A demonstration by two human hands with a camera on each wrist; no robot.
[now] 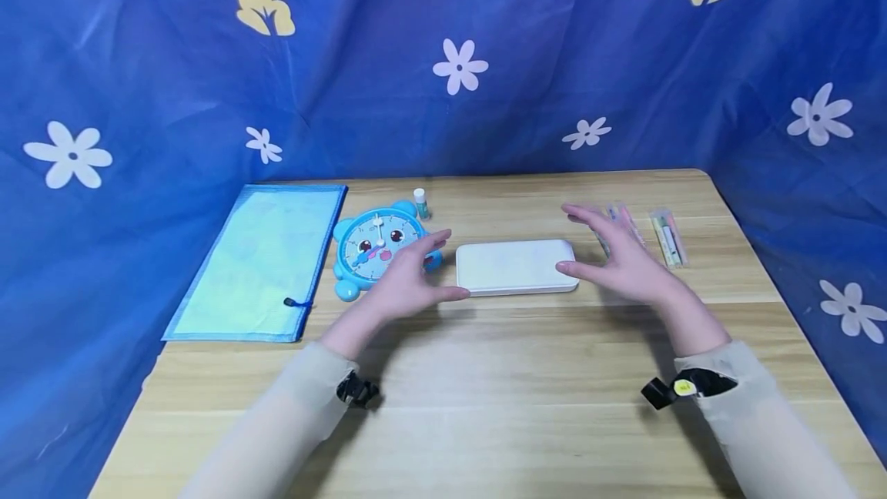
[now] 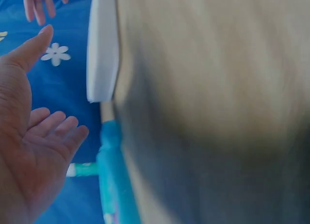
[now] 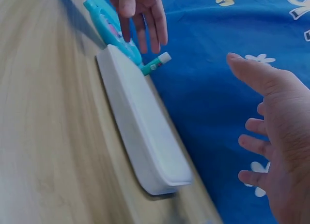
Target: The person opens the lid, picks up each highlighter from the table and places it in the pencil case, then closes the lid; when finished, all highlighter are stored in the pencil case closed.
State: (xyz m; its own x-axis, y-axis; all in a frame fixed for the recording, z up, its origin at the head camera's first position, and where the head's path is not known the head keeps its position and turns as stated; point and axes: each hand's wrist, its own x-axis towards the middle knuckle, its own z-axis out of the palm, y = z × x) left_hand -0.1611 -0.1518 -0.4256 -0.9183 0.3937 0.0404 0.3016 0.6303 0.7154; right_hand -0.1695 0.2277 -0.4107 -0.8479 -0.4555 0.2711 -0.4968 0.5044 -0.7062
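Observation:
A flat white case (image 1: 514, 266) with rounded corners lies on the wooden table between the two hands. My left hand (image 1: 409, 279) is at its left end, fingers spread and thumb pointing toward the case's near corner. On the other side my right hand (image 1: 624, 264) hovers over the right end, its thumb overlapping the case in the head view. Both hands hold nothing. The right wrist view shows the case (image 3: 143, 122) whole, with air between it and the right hand (image 3: 276, 127). Partly behind the left hand stands a blue toy clock (image 1: 360, 252) with a cartoon face.
A light blue zip folder (image 1: 259, 260) lies at the left. The glue stick (image 1: 421, 204) stands behind the clock. Small clear packs of coloured sticks (image 1: 669, 239) lie at the right, some partly hidden by the right hand. A blue flowered cloth (image 1: 513, 129) hangs behind the table.

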